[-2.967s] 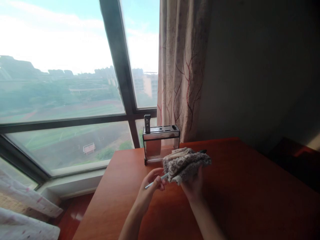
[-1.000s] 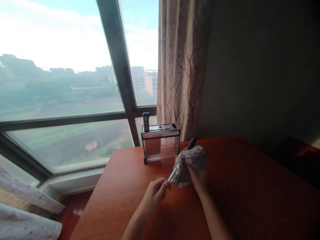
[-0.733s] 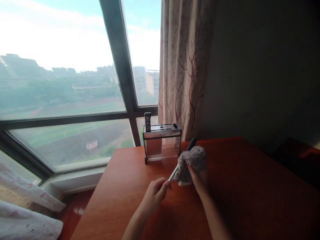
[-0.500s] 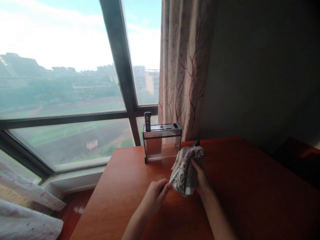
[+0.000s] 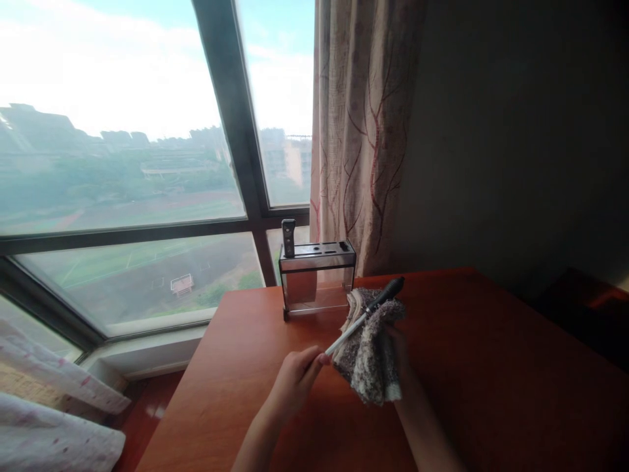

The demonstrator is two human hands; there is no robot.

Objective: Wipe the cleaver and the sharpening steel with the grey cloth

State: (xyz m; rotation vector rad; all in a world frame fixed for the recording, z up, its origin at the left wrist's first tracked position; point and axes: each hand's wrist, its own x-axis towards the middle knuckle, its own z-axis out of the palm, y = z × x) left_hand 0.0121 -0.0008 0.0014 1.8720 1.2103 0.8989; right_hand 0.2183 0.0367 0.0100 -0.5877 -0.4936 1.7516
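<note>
A sharpening steel [image 5: 344, 335] with a slim pale rod and a black handle slants up to the right over the table. My left hand [image 5: 299, 370] is closed, pinching the tip end of the rod. Under and around the middle of the steel lies a fuzzy grey-brown and white cloth [image 5: 368, 360], bunched in folds. My right hand [image 5: 397, 351] grips this cloth from its right side; most of its fingers are hidden behind the fabric. The black handle sticks out past the cloth's upper edge.
A clear-sided knife block [image 5: 318, 282] with a slotted top stands at the table's back edge, one black handle [image 5: 288, 238] upright in its left end. Beyond the reddish wooden table [image 5: 236, 367] are a window [image 5: 122, 164] and a patterned curtain [image 5: 363, 131].
The cloth has opened from around the steel, so more of the rod and the black handle shows. My right hand has turned behind the cloth. My left hand has shifted slightly left.
</note>
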